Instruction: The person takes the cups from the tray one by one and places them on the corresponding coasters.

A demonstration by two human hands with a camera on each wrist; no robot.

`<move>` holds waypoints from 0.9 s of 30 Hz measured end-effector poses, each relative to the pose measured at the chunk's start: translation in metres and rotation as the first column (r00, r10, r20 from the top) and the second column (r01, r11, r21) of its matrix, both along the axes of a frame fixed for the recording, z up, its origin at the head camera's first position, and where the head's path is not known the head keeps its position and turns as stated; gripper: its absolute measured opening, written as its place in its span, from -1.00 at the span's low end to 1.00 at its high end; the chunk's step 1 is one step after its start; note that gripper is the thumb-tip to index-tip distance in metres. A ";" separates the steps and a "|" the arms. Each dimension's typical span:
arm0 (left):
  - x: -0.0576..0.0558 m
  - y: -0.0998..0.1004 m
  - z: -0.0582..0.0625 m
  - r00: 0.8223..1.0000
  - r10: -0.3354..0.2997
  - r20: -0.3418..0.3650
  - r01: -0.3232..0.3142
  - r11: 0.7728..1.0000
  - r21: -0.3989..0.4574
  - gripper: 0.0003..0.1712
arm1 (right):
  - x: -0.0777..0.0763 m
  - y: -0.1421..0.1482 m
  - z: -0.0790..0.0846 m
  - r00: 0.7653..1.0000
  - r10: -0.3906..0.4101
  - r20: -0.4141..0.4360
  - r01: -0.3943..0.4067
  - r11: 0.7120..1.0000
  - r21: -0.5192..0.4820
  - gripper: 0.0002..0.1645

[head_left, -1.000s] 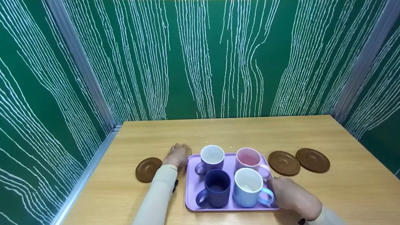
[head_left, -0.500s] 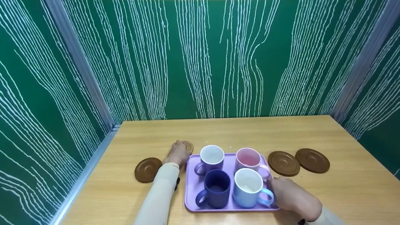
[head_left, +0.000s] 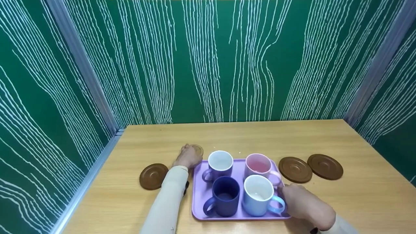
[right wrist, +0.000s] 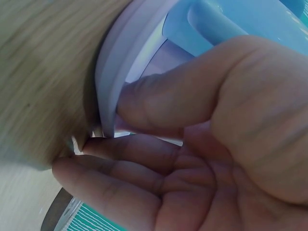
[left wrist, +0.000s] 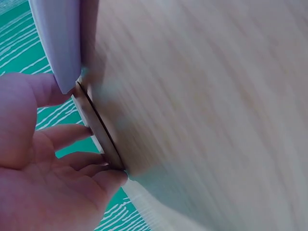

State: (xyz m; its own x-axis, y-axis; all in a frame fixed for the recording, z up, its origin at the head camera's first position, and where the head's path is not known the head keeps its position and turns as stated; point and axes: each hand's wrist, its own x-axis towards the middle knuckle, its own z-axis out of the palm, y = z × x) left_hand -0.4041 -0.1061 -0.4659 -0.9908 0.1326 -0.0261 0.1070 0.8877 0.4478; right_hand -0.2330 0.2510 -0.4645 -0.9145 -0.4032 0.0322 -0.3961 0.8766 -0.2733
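Note:
A purple tray (head_left: 201,198) on the table carries a lilac mug (head_left: 221,161), a pink mug (head_left: 258,162), a dark blue mug (head_left: 227,196) and a light blue mug (head_left: 258,195). My left hand (head_left: 189,156), beyond the tray's far left corner, grips the edge of a round coaster (head_left: 197,149); the left wrist view shows the fingertips along the coaster's rim (left wrist: 98,122), low at the table, with the thumb by the tray corner (left wrist: 67,82). My right hand (head_left: 300,201) pinches the tray's right rim (right wrist: 113,91), thumb inside, beside the light blue mug's handle.
A brown round coaster (head_left: 154,176) lies left of my left forearm. Two more, a nearer coaster (head_left: 295,169) and a farther coaster (head_left: 325,166), lie right of the tray. Green walls (head_left: 162,65) with white lines enclose the wooden table (head_left: 260,136).
My left hand has moved a little away from me and to the right, and the coaster at its fingers has shifted with it. My right hand and the tray stay nearly still.

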 end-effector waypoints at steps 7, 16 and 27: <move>-0.011 0.003 -0.011 0.998 -0.038 -0.053 0.043 0.995 0.088 -0.54 | 0.000 0.001 0.000 1.000 -0.018 0.014 0.018 1.000 0.000 -0.70; -0.017 0.008 -0.019 0.985 -0.086 -0.150 0.106 0.986 0.126 -0.60 | 0.001 0.002 -0.001 1.000 -0.004 0.023 0.004 1.000 -0.003 -0.73; -0.034 0.008 -0.037 0.979 -0.103 -0.177 0.123 0.987 0.103 -0.64 | 0.000 0.005 -0.007 0.989 0.071 -0.131 -0.070 0.997 0.016 -0.67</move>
State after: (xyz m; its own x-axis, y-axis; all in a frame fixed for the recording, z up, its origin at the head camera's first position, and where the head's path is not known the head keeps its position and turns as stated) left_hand -0.4378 -0.0980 -0.5027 -0.9578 0.2362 0.1636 0.2870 0.8105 0.5105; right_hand -0.2332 0.2564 -0.4714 -0.8721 -0.4674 0.1447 -0.4886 0.8481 -0.2048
